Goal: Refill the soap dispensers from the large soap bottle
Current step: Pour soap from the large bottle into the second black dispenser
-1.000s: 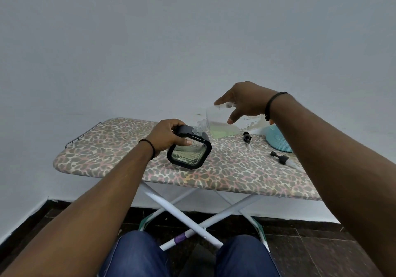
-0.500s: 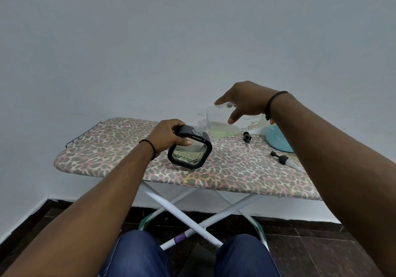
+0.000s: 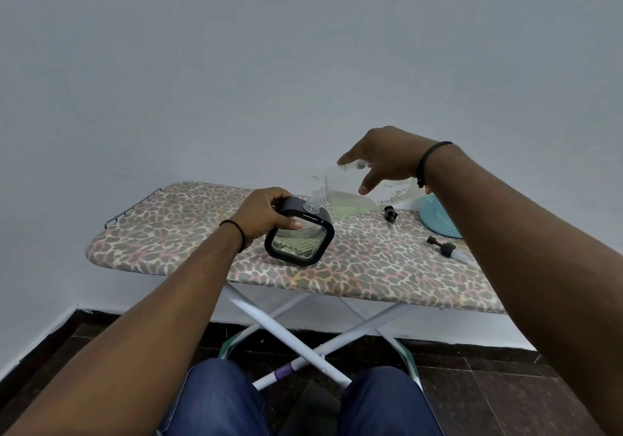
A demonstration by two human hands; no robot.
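Observation:
A square clear soap dispenser (image 3: 298, 240) with a black frame stands tilted on the leopard-print ironing board (image 3: 175, 230). My left hand (image 3: 264, 216) grips its top left corner. My right hand (image 3: 384, 159) holds the large clear soap bottle (image 3: 347, 196) from above, tipped on its side. The bottle's threaded neck touches the dispenser's top opening. Pale green soap lies in the lower part of the bottle.
Two black pump heads (image 3: 390, 213) (image 3: 443, 248) lie on the board to the right. A teal ribbed object (image 3: 438, 220) sits at the far right by the wall. White crossed legs (image 3: 303, 344) stand under the board, above my knees (image 3: 215, 398).

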